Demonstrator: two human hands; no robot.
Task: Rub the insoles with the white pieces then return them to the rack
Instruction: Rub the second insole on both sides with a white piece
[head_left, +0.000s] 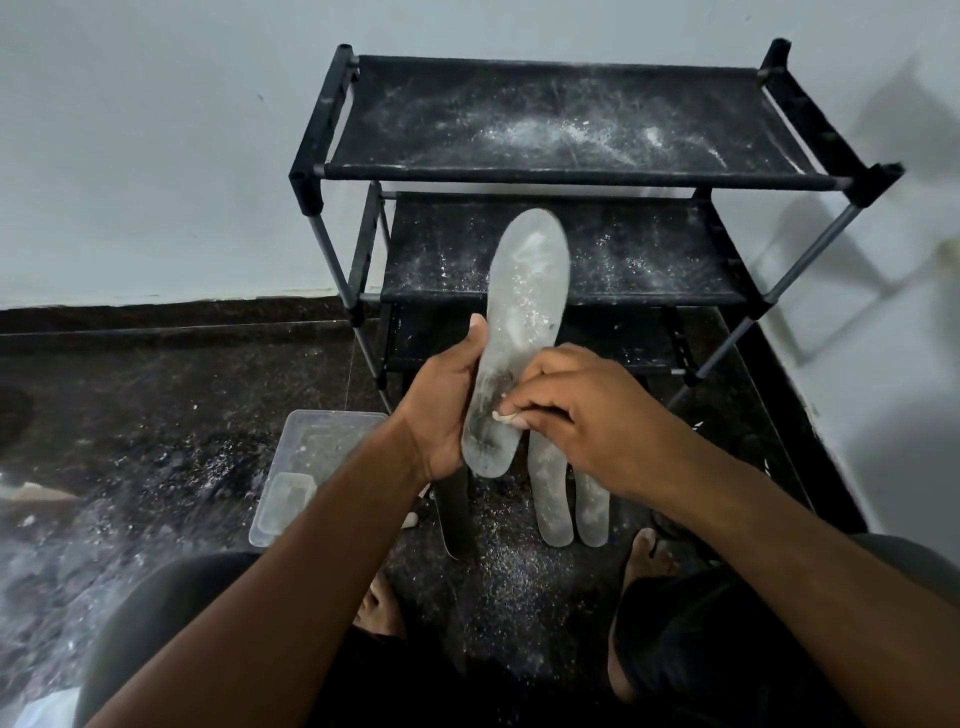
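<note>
White-dusted, the grey insole (519, 332) stands upright before the rack (571, 176), its edge gripped by the left hand (441, 410) to steady it while the right hand (582, 410) pinches a white piece (503, 415) against its heel.

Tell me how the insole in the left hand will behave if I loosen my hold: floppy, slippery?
The insole likely stays fairly stiff: held only near its heel by the left hand, it stands straight. Its powder coating may make it slippery. It looks thin, so probably light.
</note>
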